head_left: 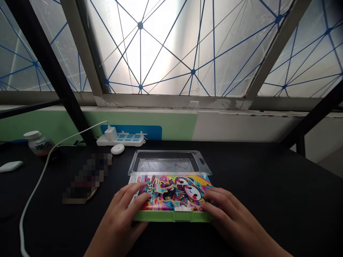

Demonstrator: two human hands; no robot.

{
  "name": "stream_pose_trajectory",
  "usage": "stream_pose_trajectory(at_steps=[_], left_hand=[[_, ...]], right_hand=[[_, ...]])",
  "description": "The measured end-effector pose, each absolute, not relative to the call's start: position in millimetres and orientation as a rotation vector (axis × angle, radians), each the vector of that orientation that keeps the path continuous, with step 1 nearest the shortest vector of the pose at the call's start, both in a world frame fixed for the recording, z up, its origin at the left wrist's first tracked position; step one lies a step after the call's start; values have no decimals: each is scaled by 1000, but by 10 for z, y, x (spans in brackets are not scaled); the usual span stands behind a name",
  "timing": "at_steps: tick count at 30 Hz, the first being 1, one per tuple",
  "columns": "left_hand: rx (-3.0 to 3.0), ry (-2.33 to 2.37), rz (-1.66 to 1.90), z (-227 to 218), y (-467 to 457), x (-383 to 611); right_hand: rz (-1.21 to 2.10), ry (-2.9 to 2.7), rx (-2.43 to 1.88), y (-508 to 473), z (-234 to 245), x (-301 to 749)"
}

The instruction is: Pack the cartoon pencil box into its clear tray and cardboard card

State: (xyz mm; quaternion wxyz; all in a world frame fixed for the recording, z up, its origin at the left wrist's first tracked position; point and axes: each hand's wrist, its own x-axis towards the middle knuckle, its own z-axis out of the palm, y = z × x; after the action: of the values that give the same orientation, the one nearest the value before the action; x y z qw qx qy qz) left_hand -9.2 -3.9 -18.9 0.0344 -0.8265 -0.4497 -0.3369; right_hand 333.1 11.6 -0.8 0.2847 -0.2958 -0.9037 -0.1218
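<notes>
A flat box point(168, 192) with a brightly printed cartoon cover and a green front edge lies in front of me on the black desk. My left hand point(122, 207) grips its left side, fingers over the cover and thumb at the front edge. On the opposite side, my right hand point(227, 207) rests its fingertips on the cover's right edge, its thumb hidden. Directly behind the box lies a clear plastic tray-like cover point(205, 167), adjoining its far edge. I cannot tell whether the two are joined. The box's contents are hidden.
A white power strip point(131, 140) with a charger stands along the wall, its white cable point(40, 182) curving down the left. Near it are a round white object point(117, 149), a bottle with a white cap point(40, 142) and a pixelated item point(88, 182). Black posts rise on both sides.
</notes>
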Motion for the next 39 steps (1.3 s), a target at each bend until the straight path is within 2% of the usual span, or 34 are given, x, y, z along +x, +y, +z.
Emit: stream_pose_trajectory(at_steps=[4,7,11,14,17,21,25,29,33,37,39], left_hand=[[-2590,-1702,-1027,-286,-66,-128],[-2618,-1770,-1053,-294,-65,-129],[-2564,-1856,-1146,-328,-72,-104],[-2573,-1938,-1129,-321,-85,-81],[-2583,-1990,-1114,-273,-105,-60],[-2596,-1981,-1065,-210,-121,-53],[-2591,-1933,-1066,-193,-107,-96],[-2575,-1932,-1067,-210,-83,-155],[-2593,-1891,-1041,-235,-66,-167],[-2608,-1911,-937,-229,-48,-129],[-2594,-1947,-915,-213,-40,-110]], right_hand=[[-77,-2444,-967,141,-100,3385],[180,-2466,-1160,183,-62,3488],[516,-2521,-1247,295,232,3572],[625,-2514,-1232,466,501,3554],[604,-2338,-1246,679,597,3501],[374,-2084,-1302,798,439,3478],[224,-2203,-1182,578,242,3563],[171,-2442,-1032,293,70,3630],[156,-2296,-1164,235,-34,3621],[280,-2179,-1333,361,65,3549],[213,-2232,-1355,429,158,3478]])
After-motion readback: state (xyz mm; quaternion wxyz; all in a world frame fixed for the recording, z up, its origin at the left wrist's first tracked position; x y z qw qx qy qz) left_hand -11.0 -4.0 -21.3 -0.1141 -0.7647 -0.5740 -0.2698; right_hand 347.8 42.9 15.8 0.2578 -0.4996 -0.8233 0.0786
